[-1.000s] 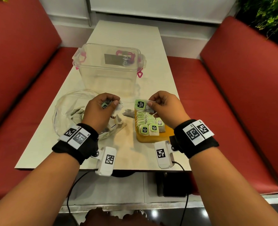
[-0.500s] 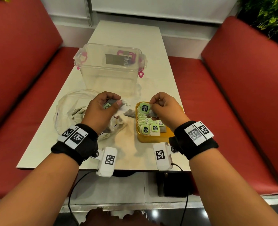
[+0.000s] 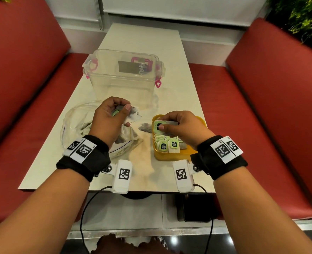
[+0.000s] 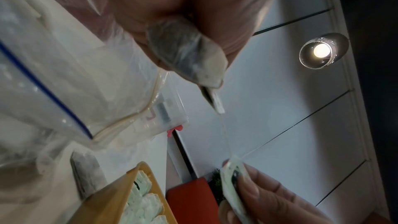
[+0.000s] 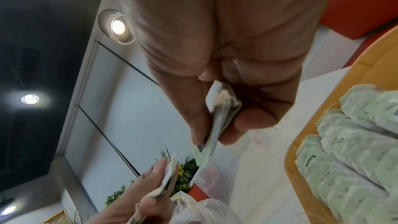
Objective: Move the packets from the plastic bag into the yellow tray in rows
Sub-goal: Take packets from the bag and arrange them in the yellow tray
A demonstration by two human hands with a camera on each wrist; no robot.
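My left hand [image 3: 121, 109] pinches a tea-bag packet [image 4: 186, 53] with a green tag, just above the clear plastic bag [image 3: 74, 125], which lies at the left and holds more packets. My right hand [image 3: 162, 123] grips another green-tagged packet [image 3: 158, 125] low over the far end of the yellow tray [image 3: 169, 157]. Rows of green-tagged packets [image 3: 168, 143] fill the tray's left side. In the right wrist view the held packet [image 5: 219, 117] sits edge-on between thumb and fingers beside the tray rim [image 5: 301, 176]. One loose packet [image 3: 145, 127] lies on the table between bag and tray.
A clear lidless container [image 3: 124, 77] with pink clips stands behind both hands on the narrow white table [image 3: 142, 35]. Red bench seats [image 3: 261, 107] flank the table. The table's near edge is just under my wrists.
My right hand has come down and toward me with its packet, from above the tray's far rim to low over the tray. My left hand has barely shifted and still holds its packet.
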